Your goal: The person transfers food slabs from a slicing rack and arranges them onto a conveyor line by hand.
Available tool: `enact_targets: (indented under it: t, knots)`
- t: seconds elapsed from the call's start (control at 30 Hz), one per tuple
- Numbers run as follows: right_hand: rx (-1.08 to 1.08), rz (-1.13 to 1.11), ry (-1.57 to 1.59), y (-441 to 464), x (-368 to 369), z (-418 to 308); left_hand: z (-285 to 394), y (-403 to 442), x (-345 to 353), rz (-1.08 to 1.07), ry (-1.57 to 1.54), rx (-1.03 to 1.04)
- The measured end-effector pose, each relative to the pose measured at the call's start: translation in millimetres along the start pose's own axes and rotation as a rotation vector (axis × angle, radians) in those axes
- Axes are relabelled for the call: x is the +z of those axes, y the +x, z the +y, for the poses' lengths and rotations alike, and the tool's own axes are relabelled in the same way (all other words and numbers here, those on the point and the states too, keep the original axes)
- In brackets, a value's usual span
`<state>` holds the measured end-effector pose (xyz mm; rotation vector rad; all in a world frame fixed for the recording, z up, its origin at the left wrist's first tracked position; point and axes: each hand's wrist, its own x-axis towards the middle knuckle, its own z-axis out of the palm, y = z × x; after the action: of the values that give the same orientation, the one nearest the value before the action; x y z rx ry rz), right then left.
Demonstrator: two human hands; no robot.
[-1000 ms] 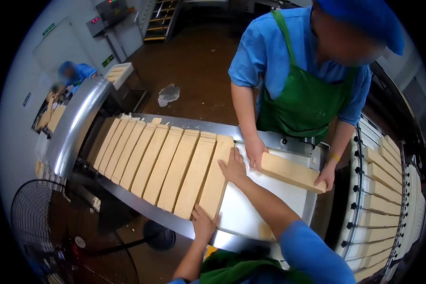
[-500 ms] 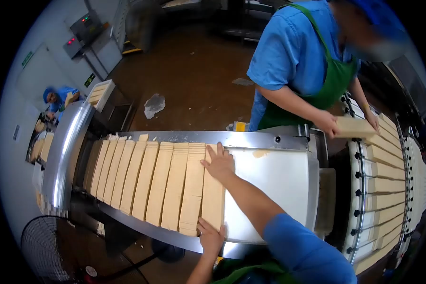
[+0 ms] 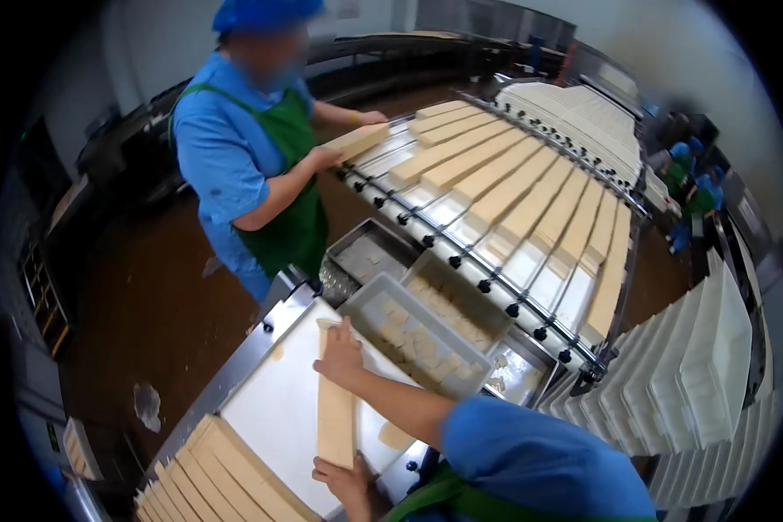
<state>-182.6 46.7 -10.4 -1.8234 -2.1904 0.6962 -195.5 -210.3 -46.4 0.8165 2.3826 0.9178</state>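
Observation:
A long, pale yellow slab [image 3: 336, 409], which looks like layered dough, lies on the white conveyor belt [image 3: 270, 391]. My right hand [image 3: 343, 355] grips its far end, fingers bent over the top and edge. At its near end, my left hand [image 3: 346, 484] is closed around the corner, with the thumb side against the slab. A row of similar slabs [image 3: 226, 470] stands close together at the lower left, apart from the held one. A loose scrap of dough [image 3: 397, 435] rests on the belt to the right of the slab.
Beyond the belt are a grey bin [image 3: 409, 335] and a second bin [image 3: 496, 326], both with dough scraps. A rack conveyor [image 3: 483, 284] carries several slabs. A co-worker [image 3: 226, 157] holds another slab there. Stacked white trays [image 3: 670, 357] stand at the right.
My view has swung right. Both hands have moved the end slab away from the row and along the belt towards the bins. The co-worker's slab is now at the rack's far left end.

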Motion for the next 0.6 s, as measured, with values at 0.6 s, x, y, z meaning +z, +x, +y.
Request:
enact_targets:
  t: [0.6]
  knots:
    - [0.828, 0.498, -0.168, -85.5, -333.5, 444.2, 289.6, -116.2, 155.5, -0.712, -0.115, 0.988]
